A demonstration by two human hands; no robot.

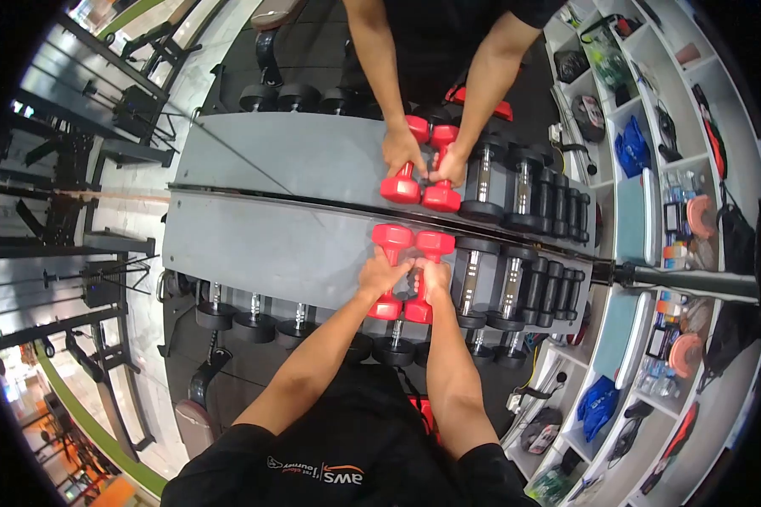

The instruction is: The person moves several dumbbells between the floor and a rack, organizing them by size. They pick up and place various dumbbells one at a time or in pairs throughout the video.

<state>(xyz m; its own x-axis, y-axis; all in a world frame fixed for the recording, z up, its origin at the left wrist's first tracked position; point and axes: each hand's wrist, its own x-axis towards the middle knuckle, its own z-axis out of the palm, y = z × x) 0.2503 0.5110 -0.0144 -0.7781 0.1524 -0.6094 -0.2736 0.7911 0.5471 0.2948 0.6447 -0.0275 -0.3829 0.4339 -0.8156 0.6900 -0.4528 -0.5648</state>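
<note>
Two red dumbbells lie side by side on the grey rack top, close to a mirror. My left hand point(385, 272) is closed round the handle of the left red dumbbell point(392, 236). Round the handle of the right red dumbbell point(435, 244) my right hand point(432, 277) is closed. Both thumbs point inward, and the hands are nearly touching. Black dumbbells with silver handles point(510, 287) stand just right of my right hand. The mirror shows both hands and the red dumbbells again.
Smaller black dumbbells point(550, 291) line the right end of the grey rack top point(254, 245). More dumbbells point(254, 328) hang on a lower tier nearer my body. White shelves point(579, 372) with bags and bottles stand at right, gym machines at left.
</note>
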